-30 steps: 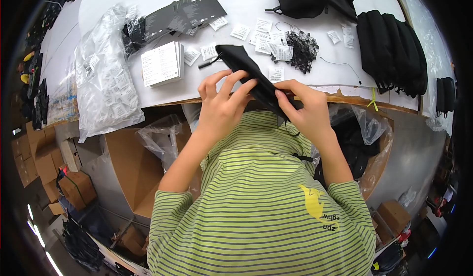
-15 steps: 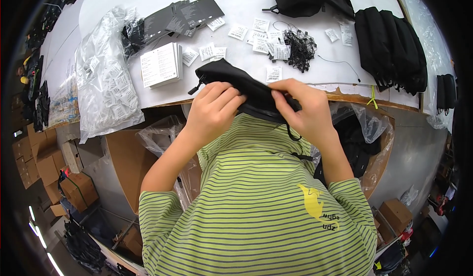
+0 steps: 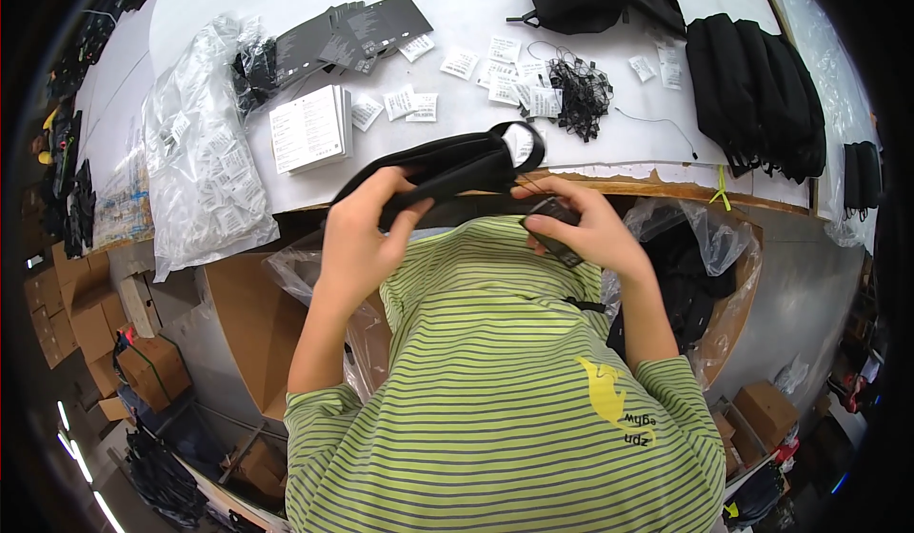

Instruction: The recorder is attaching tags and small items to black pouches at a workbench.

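My left hand (image 3: 360, 233) is closed on a black fabric bag (image 3: 443, 169) with a looped strap, held at the table's near edge. The strap's rounded end rises on the right and partly covers a white packet. In my right hand (image 3: 600, 233) is a small dark rectangular tag (image 3: 555, 224), pinched between thumb and fingers; it looks like a hang tag, though its kind is not certain. A thin dark cord seems to run from the right fingertips toward the bag.
Beyond my hands lie a white booklet stack (image 3: 309, 131), black cards (image 3: 357, 33), small white packets (image 3: 460, 62) and tangled black cords (image 3: 579, 95). A clear bag of packets (image 3: 205, 152) overhangs the left edge. Black bags (image 3: 752, 95) lie at right; cartons (image 3: 252, 324) stand below.
The bag has turned and its strap loop now shows on the right. My left hand moved left; my right hand left the bag's body and now pinches a dark tag.
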Demonstrator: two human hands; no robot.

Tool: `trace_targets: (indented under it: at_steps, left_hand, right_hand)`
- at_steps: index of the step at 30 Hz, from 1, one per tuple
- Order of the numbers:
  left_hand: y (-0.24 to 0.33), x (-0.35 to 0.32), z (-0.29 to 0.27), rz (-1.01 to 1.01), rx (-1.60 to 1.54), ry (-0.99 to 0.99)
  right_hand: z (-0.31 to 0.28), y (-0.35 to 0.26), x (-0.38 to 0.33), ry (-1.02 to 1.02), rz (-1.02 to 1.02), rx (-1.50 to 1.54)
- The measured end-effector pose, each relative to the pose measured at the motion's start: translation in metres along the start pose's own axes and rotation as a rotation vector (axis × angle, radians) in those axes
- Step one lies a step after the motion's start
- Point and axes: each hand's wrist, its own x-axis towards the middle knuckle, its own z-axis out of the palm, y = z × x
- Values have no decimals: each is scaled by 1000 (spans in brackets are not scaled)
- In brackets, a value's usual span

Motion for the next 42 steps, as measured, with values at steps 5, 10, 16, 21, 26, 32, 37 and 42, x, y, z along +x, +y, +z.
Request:
trace_targets:
  at_steps: [5, 10, 16, 21, 26, 32, 37, 42]
  left_hand:
    - [-26, 0, -28, -173, -43, -167]
    - [-35, -11, -22, -142, -57, -366]
    - [-35, -18, -12, -205, -247, -406]
    - [-16, -25, -13, -136, -312, -509]
    - [-8, -31, -4, -160, -332, -595]
    - [-6, -32, -7, -126, -329, -616]
    - [-7, -35, -10, -116, -421, -662]
    - [-5, -34, -11, -105, -432, -667]
  right_hand:
    - [-39, -23, -31, -458, -106, 383]
    - [-56, -27, -26, 29, -33, 280]
    - [-31, -3, 7, -203, -431, 1204]
    - [-33, -2, 48, 5, -506, 1166]
    - [9, -10, 69, 429, -65, 1129]
    - [41, 3, 79, 274, 21, 903]
    - [56, -9, 82, 315, 192, 864]
    - [54, 13, 80, 42, 145, 898]
